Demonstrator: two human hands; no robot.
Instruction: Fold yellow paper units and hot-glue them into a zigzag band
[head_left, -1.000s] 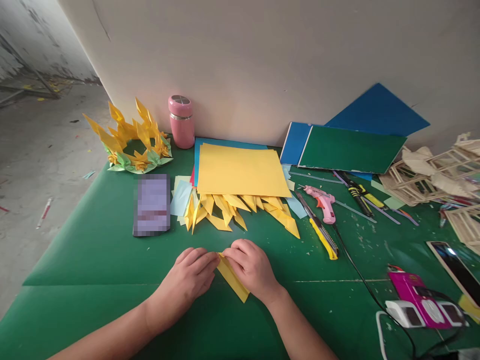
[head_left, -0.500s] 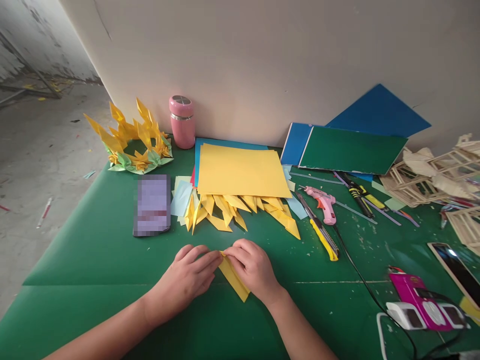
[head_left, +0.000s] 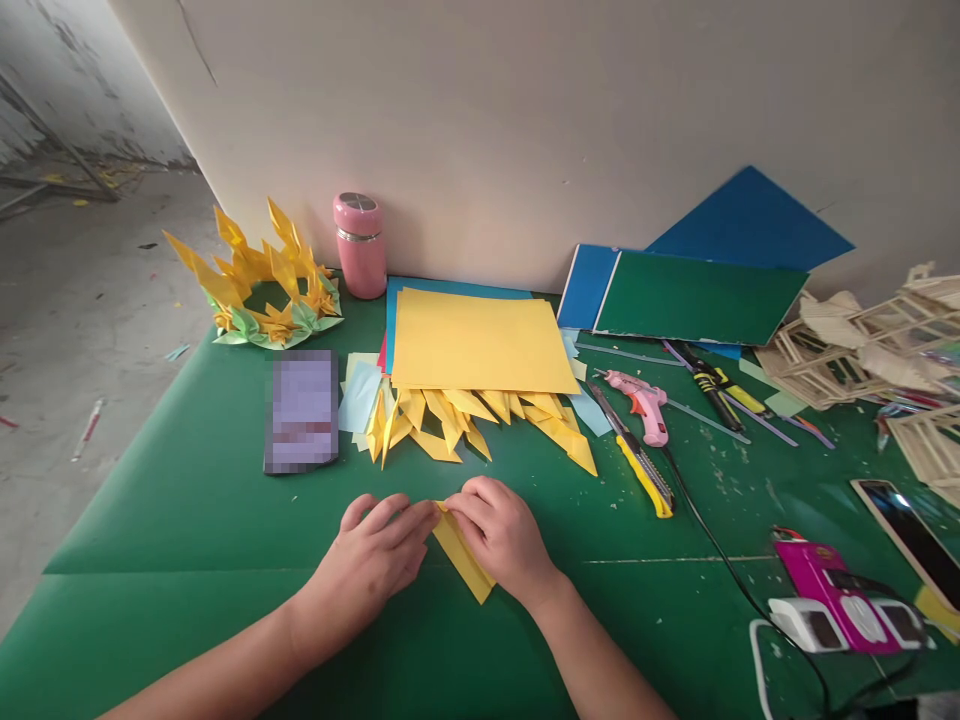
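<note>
Between my hands is a narrow folded piece of yellow paper (head_left: 463, 560), slanting down toward me on the green table. My left hand (head_left: 388, 548) pinches its upper end with the fingertips. From the other side, my right hand (head_left: 504, 540) is closed on the same end, thumb and fingers pressed together, covering part of the strip. Just beyond lie several folded yellow paper pieces (head_left: 454, 422), partly under a stack of yellow sheets (head_left: 484, 342).
A paper crown (head_left: 274, 290), a pink flask (head_left: 360, 247) and a phone-like blurred item (head_left: 302, 410) stand or lie left. On the right are a utility knife (head_left: 643, 468), a pink glue gun (head_left: 640, 405) with its cord, a power strip (head_left: 847, 605) and a phone (head_left: 907, 540).
The view has shifted slightly, so everything sits a little further left. Both hands keep their pinch on the yellow paper, with hardly any movement.
</note>
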